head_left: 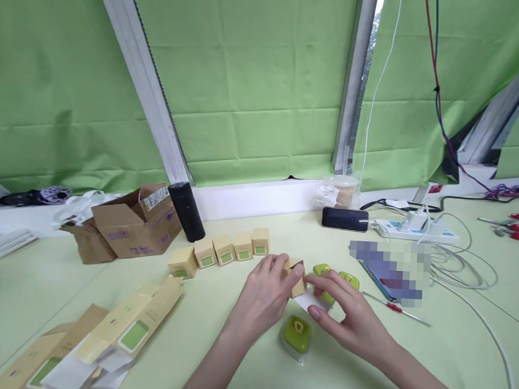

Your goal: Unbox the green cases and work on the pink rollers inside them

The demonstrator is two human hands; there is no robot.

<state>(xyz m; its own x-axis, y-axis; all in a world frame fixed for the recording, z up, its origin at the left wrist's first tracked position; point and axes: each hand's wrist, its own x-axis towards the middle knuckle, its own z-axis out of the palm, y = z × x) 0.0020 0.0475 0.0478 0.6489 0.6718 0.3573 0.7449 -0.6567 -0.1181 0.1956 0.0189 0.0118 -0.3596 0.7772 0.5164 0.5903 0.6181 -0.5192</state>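
Observation:
My left hand (265, 290) is closed round a small tan box (297, 285), holding it above the table. Beside it, my right hand (351, 315) has its fingers apart, the fingertips close to the box's right side and to a white paper piece (313, 300). Whether they touch the box is hard to tell. Just behind the right fingers are several green items (322, 269), partly hidden. One green item with a clear base (297, 336) lies on the table in front of the hands. Several closed tan boxes (226, 249) stand in a row to the left.
Flattened tan cartons (135, 321) lie at the front left. Farther back are an open brown carton (131, 228) and a black cylinder (186, 211). A phone (344, 219), power strip (431, 229), cables and a screwdriver (395, 308) lie on the right.

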